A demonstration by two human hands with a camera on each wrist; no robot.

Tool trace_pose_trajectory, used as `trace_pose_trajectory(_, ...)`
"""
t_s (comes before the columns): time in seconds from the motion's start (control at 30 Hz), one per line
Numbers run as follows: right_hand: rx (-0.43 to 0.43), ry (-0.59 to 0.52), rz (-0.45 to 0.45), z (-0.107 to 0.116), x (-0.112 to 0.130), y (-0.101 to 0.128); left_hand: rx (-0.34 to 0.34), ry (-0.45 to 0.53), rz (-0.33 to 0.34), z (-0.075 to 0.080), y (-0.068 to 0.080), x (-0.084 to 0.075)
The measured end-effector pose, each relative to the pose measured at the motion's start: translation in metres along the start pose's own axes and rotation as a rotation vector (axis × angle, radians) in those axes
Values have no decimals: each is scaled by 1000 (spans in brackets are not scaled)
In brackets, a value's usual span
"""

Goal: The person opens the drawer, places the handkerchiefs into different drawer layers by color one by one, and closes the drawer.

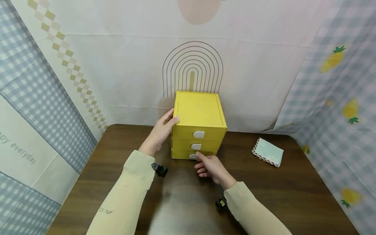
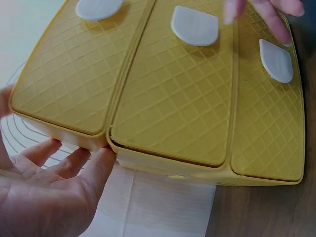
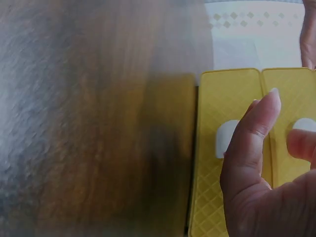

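Observation:
A yellow three-drawer box point(image 1: 199, 109) stands on the table, its drawers pushed in, each front bearing a white tab handle. My left hand point(image 1: 160, 132) rests against the box's left side, the thumb over the top edge. In the left wrist view, the fingertips of the left hand point(image 2: 54, 192) touch the side wall. In front of the lower drawers is my right hand point(image 1: 212, 168), close to the bottom handle point(image 1: 193, 156). The right wrist view shows the right hand point(image 3: 266, 192) with thumb and forefinger apart; whether they touch the handles I cannot tell.
A folded light-blue cloth point(image 1: 268, 151) with a checked edge lies on the brown wooden table point(image 1: 117, 182), right of the box. A pale printed curtain point(image 1: 123, 71) hangs behind, and checked curtains flank both sides.

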State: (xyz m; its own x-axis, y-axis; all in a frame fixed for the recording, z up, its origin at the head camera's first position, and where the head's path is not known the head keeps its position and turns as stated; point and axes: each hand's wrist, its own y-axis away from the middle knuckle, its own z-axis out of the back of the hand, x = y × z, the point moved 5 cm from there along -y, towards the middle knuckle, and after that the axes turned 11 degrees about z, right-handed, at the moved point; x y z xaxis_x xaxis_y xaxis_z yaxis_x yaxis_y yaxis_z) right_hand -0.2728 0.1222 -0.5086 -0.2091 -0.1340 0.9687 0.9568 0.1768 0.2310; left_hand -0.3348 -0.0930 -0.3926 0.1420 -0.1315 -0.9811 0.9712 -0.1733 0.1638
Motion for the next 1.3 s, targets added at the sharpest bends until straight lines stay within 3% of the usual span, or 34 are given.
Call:
trace_pose_trajectory(0.2, 2, -30, -36, -3, -12, -5, 31, 29, 5, 0, 3, 5)
trace_pose_trajectory(0.4, 1, -129, -72, -8, -19, -11, 49, 86, -6, -3, 4, 9)
trace_pose_trajectory(0.77, -28, -245, -71, -15, -28, -16, 19, 86, -37, -7, 2, 6)
trace_pose_trajectory(1.0, -26, -264, -59, -20, -29, -18, -12, 72, -69, -5, 3, 2)
trace_pose_trajectory(1.3, -28, -264, -64, -23, -32, -19, -5, 61, -33, -4, 4, 1)
